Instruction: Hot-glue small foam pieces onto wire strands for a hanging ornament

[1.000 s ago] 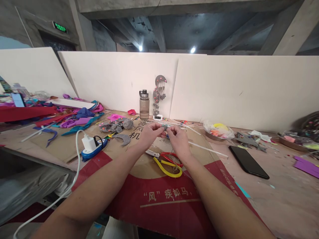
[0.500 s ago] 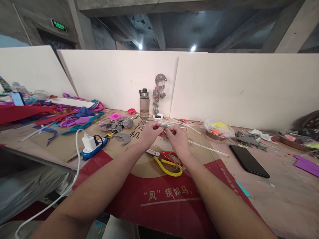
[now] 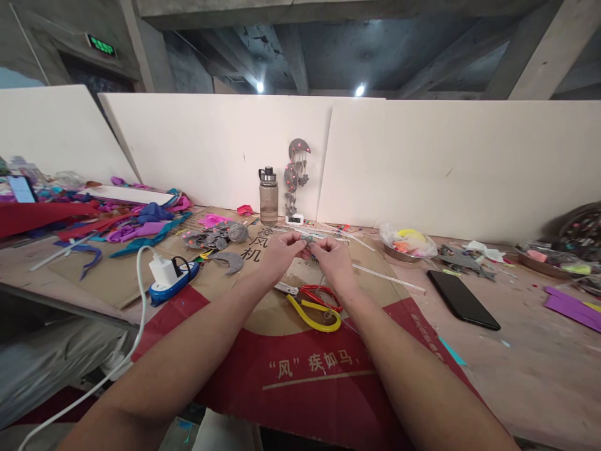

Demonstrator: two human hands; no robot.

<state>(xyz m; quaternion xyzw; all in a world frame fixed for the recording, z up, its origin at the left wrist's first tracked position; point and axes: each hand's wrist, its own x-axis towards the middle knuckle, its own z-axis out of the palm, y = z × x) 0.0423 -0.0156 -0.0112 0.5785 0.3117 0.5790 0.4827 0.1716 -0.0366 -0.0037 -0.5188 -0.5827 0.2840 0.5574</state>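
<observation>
My left hand point(image 3: 283, 254) and my right hand point(image 3: 334, 258) meet over the cardboard, fingertips pinched on a small grey piece point(image 3: 307, 239) between them. Fingers cover most of that piece. Just below the hands lie scissors with yellow handles point(image 3: 314, 318) and a red-handled tool point(image 3: 322, 295), with a thin thread beside them. Left of my left hand are a grey felt crescent point(image 3: 230, 260) and a heap of grey felt pieces with a yarn ball point(image 3: 238, 232). A grey moon-shaped hanging ornament point(image 3: 299, 150) is against the white board.
A bottle point(image 3: 268, 197) and small white clock point(image 3: 294, 219) stand behind the hands. To the left are a blue power strip point(image 3: 173, 285) with a white cable and coloured cloth scraps point(image 3: 150, 216). A black phone point(image 3: 462, 300) and a bowl point(image 3: 406, 254) holding a plastic bag lie right.
The whole view has shifted slightly, so things sit a little further left. Both hands keep their pinch on the small grey piece, with hardly any finger movement.
</observation>
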